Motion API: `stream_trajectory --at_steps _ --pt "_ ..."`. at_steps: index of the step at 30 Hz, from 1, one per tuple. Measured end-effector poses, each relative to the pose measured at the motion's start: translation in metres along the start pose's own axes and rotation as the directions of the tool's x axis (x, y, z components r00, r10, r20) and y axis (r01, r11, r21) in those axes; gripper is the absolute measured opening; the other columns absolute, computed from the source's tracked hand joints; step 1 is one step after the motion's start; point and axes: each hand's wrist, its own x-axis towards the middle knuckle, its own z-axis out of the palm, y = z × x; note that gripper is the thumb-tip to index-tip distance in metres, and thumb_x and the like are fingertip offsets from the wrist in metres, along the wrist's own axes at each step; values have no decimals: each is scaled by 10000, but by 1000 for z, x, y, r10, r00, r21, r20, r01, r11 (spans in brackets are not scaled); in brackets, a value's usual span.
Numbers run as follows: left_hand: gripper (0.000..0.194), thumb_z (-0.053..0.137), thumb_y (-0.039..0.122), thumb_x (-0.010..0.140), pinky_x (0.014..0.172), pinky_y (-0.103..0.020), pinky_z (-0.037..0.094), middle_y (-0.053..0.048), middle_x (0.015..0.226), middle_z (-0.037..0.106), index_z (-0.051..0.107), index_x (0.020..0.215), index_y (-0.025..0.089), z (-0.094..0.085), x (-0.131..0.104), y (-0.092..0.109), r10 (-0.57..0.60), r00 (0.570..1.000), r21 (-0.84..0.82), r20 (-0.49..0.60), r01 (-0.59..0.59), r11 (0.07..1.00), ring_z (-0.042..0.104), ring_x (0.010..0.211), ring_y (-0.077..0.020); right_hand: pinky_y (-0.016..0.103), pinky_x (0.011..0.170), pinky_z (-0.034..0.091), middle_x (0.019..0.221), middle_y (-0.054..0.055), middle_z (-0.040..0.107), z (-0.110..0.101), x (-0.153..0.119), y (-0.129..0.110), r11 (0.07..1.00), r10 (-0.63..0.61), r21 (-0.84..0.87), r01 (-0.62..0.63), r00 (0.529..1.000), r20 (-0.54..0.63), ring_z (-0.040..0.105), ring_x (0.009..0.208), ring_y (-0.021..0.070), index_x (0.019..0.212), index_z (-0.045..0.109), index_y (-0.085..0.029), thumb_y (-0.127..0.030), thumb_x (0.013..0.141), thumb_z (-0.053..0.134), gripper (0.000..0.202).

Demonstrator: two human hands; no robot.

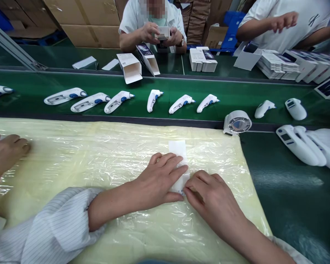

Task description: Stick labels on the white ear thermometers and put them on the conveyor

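Observation:
A narrow white strip, perhaps paper or a small flat bag, lies on a yellowish sheet covered in shiny clear plastic film. My left hand rests flat across the strip's middle, fingers stretched out, hiding part of it. At the strip's lower right corner, close to some small blue print, my right hand has thumb and forefinger pinched together on the edge.
A green conveyor carries several white-and-blue handheld devices. A small round fan stands at its near edge. More white devices lie right. Opposite, two people handle boxes; another person's hand is at left.

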Motion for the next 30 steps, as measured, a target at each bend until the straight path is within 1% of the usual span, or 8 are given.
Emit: stream_trajectory --at_steps 6,11,16,18,21,23,26,30 --pt "659 692 565 847 1054 -518 326 -168 1427 517 535 1350 170 1 1 -1 -1 1000 1 -14 1 1000 431 1334 -370 327 706 408 800 5 662 1 1 1 999 31 23 -31 999 -25 635 717 168 789 637 -209 -161 882 618 107" --pt "702 734 551 815 1047 -540 340 -186 1421 513 524 1363 165 0 -2 3 5 1000 -46 3 -5 999 428 1332 -392 293 635 455 778 -3 646 -10 4 2 950 198 237 -203 979 45 603 683 155 760 631 -231 -191 876 606 125" --pt "613 582 575 921 1057 -455 398 -124 1395 545 468 1420 238 -37 6 -25 -61 994 -181 -87 45 982 464 1294 -305 234 533 494 845 21 650 -22 5 6 828 350 457 -324 936 29 620 742 164 792 663 -250 -331 891 627 133" --pt "479 484 488 998 1090 -443 374 -103 1411 527 474 1411 245 -63 23 -62 -257 938 -115 -234 235 965 445 1309 -283 216 500 494 865 25 652 -26 7 7 796 403 486 -362 915 20 626 749 165 798 677 -258 -377 886 639 152" --pt "520 541 417 967 1145 -458 282 -138 1465 460 446 1423 185 -99 58 -130 -619 680 36 -393 684 728 317 1393 -332 204 467 478 852 20 645 -32 13 4 794 417 488 -363 909 -3 618 723 160 775 683 -268 -422 877 647 188" --pt "603 663 382 883 1121 -511 284 -218 1435 463 476 1375 87 -111 82 -169 -706 598 40 -379 773 633 299 1385 -406 198 453 469 835 15 636 -36 18 -1 806 397 489 -333 917 -30 605 704 155 766 683 -274 -439 878 641 204" --pt "484 703 376 861 1075 -542 344 -176 1334 551 576 1244 109 -109 106 -199 -752 582 22 -311 795 606 438 1298 -367 182 416 440 814 9 626 -41 23 -7 819 376 492 -296 924 -70 589 677 146 752 675 -281 -453 877 641 215" --pt "327 615 321 942 989 -483 453 -104 1248 593 582 1219 151 -100 113 -187 -732 613 -38 -299 758 651 586 1119 -262 161 373 413 802 11 626 -46 23 -3 841 354 484 -240 922 -158 600 660 141 753 668 -287 -441 880 648 201"
